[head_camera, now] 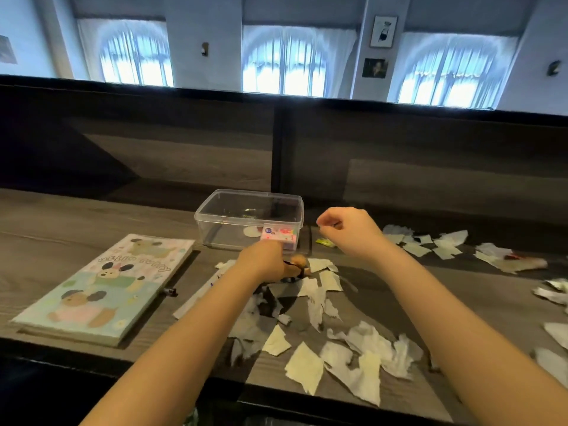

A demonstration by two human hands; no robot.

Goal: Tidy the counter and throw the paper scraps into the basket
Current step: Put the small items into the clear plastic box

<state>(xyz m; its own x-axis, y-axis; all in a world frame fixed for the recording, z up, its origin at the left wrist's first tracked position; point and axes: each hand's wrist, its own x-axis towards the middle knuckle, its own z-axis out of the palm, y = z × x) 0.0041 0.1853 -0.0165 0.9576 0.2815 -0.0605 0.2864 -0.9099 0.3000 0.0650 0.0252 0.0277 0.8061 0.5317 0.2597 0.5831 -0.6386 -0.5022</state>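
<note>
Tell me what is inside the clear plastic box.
The clear plastic box holds a pink patterned pack at front right and a pale round disc. Nothing else shows inside. The left hand covers the pack's lower edge.

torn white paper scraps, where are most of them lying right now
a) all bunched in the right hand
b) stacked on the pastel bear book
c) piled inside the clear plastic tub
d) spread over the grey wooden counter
d: the torn white paper scraps lie scattered on the grey wooden counter, in front of and right of the clear plastic tub, clear of the pastel bear book.
</note>
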